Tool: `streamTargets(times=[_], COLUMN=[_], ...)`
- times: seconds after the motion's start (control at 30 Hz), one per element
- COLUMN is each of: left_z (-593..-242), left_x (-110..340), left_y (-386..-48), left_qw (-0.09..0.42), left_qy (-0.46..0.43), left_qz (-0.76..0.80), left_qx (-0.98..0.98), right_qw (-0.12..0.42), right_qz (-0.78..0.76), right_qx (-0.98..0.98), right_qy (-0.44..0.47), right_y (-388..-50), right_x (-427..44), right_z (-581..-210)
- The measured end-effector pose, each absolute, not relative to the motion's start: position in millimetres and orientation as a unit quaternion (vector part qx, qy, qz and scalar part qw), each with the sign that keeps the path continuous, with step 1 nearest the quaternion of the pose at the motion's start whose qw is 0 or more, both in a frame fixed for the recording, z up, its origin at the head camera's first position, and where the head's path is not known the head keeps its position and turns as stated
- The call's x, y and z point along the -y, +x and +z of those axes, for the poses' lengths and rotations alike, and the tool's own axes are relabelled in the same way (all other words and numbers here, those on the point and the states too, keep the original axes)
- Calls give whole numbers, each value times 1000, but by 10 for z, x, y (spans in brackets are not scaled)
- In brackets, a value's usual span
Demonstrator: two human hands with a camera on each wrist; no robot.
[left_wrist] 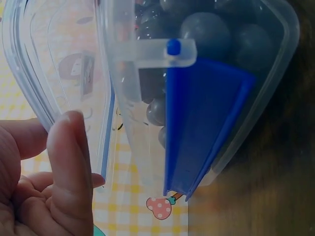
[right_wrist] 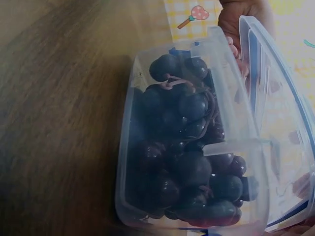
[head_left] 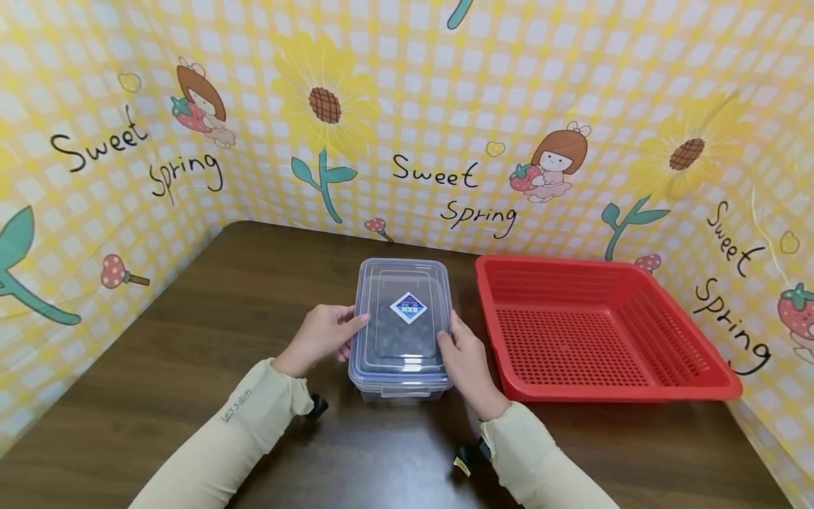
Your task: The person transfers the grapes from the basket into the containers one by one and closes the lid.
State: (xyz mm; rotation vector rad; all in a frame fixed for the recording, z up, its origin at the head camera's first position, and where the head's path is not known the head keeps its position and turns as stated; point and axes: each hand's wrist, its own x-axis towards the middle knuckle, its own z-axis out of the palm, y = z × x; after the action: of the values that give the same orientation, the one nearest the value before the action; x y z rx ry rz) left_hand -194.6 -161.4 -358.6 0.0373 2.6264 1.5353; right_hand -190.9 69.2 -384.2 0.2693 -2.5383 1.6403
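A clear plastic food container (head_left: 413, 393) stands on the table with dark grapes (right_wrist: 187, 172) and their stems inside. Over it is a clear lid (head_left: 397, 279) with a blue rim and a diamond label; both wrist views show a gap between lid and box. A blue latch (left_wrist: 204, 130) hangs loose on the box's side. My left hand (head_left: 321, 336) pinches the lid's left edge, thumb on top. At the right edge, my right hand (head_left: 469, 360) holds the lid with its thumb on top; its other fingers are partly hidden.
A red perforated plastic basket (head_left: 588, 392) stands on the table just right of the container. The brown wooden table (head_left: 210, 297) ends against a yellow checked cloth (head_left: 413, 113) at the back and sides.
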Motion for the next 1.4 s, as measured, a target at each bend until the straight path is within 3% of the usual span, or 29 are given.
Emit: streamTargets(times=[0.43,0.8,1.4], left_z=[-3649,-3718,-3749], left_x=[1582,1592,1580], left_y=[-1954,-1990,-2003], left_qw=[64,71,76], left_qy=[4,6,10], left_qz=[466,460,455], left_qx=[-883,-885,-887], right_qw=[23,55,39], right_qz=[510,492,486], right_qx=[855,862,866], right_qy=[92,113,113], right_y=[-1948,-1978,-1980], right_x=[-717,-741,-745], right_z=[-3961,-4010,-4014])
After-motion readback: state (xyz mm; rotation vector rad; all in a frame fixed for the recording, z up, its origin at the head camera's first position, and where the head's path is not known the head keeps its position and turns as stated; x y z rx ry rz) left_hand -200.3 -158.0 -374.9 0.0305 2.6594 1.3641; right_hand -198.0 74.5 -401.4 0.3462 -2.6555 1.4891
